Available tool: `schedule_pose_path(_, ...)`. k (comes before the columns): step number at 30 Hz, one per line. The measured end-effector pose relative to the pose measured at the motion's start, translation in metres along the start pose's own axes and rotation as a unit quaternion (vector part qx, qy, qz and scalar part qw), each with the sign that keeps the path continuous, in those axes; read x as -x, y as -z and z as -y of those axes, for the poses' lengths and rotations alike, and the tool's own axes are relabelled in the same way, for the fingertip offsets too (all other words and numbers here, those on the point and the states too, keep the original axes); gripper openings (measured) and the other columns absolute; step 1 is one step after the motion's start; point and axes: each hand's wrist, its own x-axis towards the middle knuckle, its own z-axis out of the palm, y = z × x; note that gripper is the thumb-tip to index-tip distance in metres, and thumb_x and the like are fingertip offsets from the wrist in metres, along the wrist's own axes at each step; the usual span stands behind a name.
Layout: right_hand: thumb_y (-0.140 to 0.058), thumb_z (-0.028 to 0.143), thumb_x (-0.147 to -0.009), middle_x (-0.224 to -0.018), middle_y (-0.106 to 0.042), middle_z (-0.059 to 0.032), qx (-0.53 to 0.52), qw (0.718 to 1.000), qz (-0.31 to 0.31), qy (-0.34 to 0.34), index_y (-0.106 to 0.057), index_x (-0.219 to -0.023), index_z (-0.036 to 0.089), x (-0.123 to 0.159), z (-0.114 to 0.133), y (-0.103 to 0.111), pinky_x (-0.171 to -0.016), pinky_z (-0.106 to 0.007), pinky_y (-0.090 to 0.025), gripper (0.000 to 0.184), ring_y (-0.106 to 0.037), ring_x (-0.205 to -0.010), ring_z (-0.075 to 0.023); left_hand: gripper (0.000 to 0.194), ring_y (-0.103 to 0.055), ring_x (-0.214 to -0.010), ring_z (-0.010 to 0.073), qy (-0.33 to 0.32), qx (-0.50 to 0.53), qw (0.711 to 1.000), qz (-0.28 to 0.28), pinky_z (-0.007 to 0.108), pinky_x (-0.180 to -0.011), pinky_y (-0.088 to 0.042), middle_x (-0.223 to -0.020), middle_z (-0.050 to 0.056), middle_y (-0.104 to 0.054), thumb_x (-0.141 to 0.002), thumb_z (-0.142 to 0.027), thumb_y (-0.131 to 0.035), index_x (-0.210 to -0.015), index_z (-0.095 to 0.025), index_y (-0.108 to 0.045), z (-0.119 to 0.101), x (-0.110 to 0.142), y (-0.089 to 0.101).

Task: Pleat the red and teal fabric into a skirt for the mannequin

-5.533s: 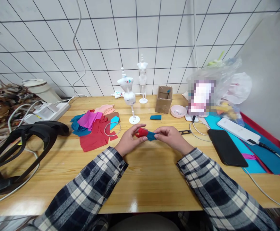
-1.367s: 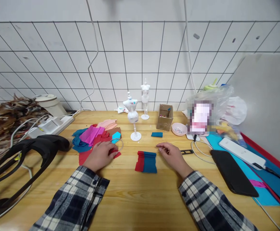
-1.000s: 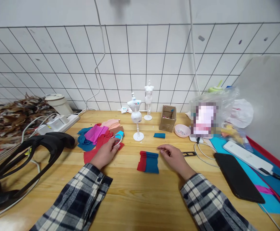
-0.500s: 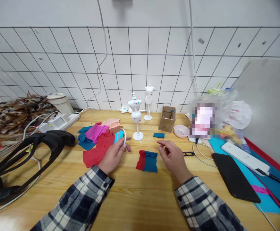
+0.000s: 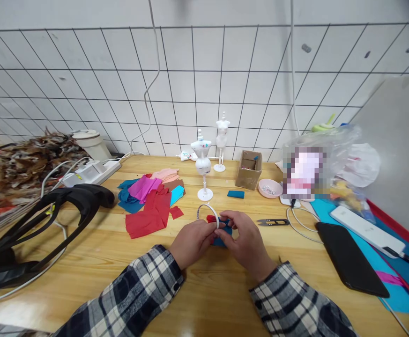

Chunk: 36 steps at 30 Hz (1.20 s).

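white ring [image 5: 216, 213], in left hand [image 5: 193, 239], has reached red-and-blue cloth [image 5: 219, 242].

I'm seeing a white tiled wall [image 5: 176, 89] with dark grout lines rising behind a pale wooden table [image 5: 204, 290]. On the far right a plain grey-white panel [image 5: 401, 126] is standing, and light is glinting off the table's near edge.

Bright, diffuse light covers the tiled wall [image 5: 209, 84] and desk [image 5: 99, 262], with soft shadow between the left hand [image 5: 192, 241] and right hand [image 5: 249, 238]. Pale glare marks the wood at 6 and 8 o'clock. Wide-angle distortion skews the outer tiles; the phone screen [image 5: 306, 169], at 3 o'clock, is pixelated.
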Motion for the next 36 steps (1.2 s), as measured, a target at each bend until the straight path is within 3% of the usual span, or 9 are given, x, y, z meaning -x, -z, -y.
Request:
schedule_pose_path(4,-0.064,0.026,-0.084,-0.111,-0.067,-0.0071,-0.006,1.000,0.029,0.002,-0.051,-0.129,0.024,0.0005,-0.0030,0.0015,-0.086,-0.040,-0.051,0.046,-0.062,-0.096,-0.0233,0.042,-0.063,-0.091,0.0208,-0.033,-0.017,0.999,0.014,0.034,-0.080,-0.048,-0.104,0.005,-0.071,-0.094,-0.018,-0.045,-0.134,-0.027,-0.051,-0.0008,-0.0015,0.0002)
schedule_pose_path(9,-0.066,0.027,-0.083,-0.104,-0.068,-0.0069,0.002,1.000,0.009,0.007,-0.060,-0.110,0.023,0.0002,-0.0035,0.0046,-0.085,-0.039,-0.052,0.028,-0.062,-0.095,-0.0235,0.042,-0.063,-0.085,0.0206,-0.037,-0.032,0.999,0.022,0.033,-0.075,-0.046,-0.093,0.004,-0.071,-0.093,-0.016,-0.045,-0.133,-0.025,-0.051,-0.0027,-0.0025,0.0029)
schedule_pose_path(18,-0.063,0.021,-0.086,-0.115,-0.066,-0.0084,-0.011,0.999,0.016,0.037,-0.059,-0.096,0.023,-0.0004,-0.0048,0.0025,-0.088,-0.039,-0.052,0.011,-0.061,-0.107,-0.0230,0.030,-0.061,-0.078,0.0195,-0.033,-0.068,0.996,0.037,0.032,-0.069,-0.042,-0.086,0.002,-0.070,-0.091,-0.014,-0.048,-0.118,-0.021,-0.059,-0.0060,-0.0032,0.0066)
schedule_pose_path(23,-0.065,0.018,-0.083,-0.113,-0.067,-0.0074,-0.022,0.999,0.032,0.023,-0.057,-0.092,0.023,-0.0012,-0.0048,0.0031,-0.087,-0.039,-0.052,0.013,-0.062,-0.107,-0.0227,0.028,-0.062,-0.080,0.0197,-0.031,-0.078,0.995,0.046,0.032,-0.070,-0.042,-0.088,0.002,-0.070,-0.090,-0.013,-0.050,-0.115,-0.022,-0.059,-0.0078,-0.0040,0.0075)
schedule_pose_path(28,-0.063,0.018,-0.082,-0.106,-0.067,-0.0076,-0.019,1.000,0.016,0.008,-0.050,-0.074,0.022,-0.0002,-0.0070,0.0003,-0.082,-0.038,-0.053,0.016,-0.063,-0.100,-0.0233,0.025,-0.062,-0.081,0.0195,-0.022,-0.088,0.995,0.045,0.031,-0.070,-0.042,-0.092,0.003,-0.070,-0.094,-0.018,-0.046,-0.118,-0.022,-0.055,-0.0096,-0.0046,0.0065)
schedule_pose_path(30,-0.065,0.020,-0.082,-0.106,-0.066,-0.0081,-0.017,1.000,-0.005,-0.006,-0.056,-0.086,0.021,0.0002,-0.0078,-0.0010,-0.075,-0.036,-0.054,0.010,-0.064,-0.088,-0.0209,0.023,-0.061,-0.080,0.0196,-0.015,-0.093,0.995,0.045,0.031,-0.070,-0.041,-0.091,0.003,-0.069,-0.096,-0.021,-0.044,-0.116,-0.022,-0.054,-0.0095,-0.0046,0.0054)
schedule_pose_path(33,-0.067,0.023,-0.083,-0.110,-0.065,-0.0079,-0.011,1.000,-0.020,0.000,-0.060,-0.109,0.022,0.0001,-0.0082,-0.0013,-0.072,-0.033,-0.054,0.027,-0.063,-0.082,-0.0185,0.021,-0.059,-0.076,0.0190,0.001,-0.093,0.995,0.043,0.031,-0.068,-0.040,-0.087,0.003,-0.068,-0.097,-0.024,-0.040,-0.113,-0.021,-0.054,-0.0089,-0.0040,0.0045)
schedule_pose_path(36,-0.064,0.022,-0.086,-0.103,-0.068,-0.0053,-0.002,0.999,-0.038,0.032,-0.067,-0.096,0.024,-0.0003,-0.0079,0.0003,-0.080,-0.033,-0.054,0.011,-0.064,-0.092,-0.0192,0.023,-0.057,-0.073,0.0183,0.024,-0.088,0.995,0.029,0.030,-0.066,-0.039,-0.080,0.003,-0.064,-0.099,-0.027,-0.035,-0.106,-0.020,-0.056,-0.0082,-0.0032,0.0052)
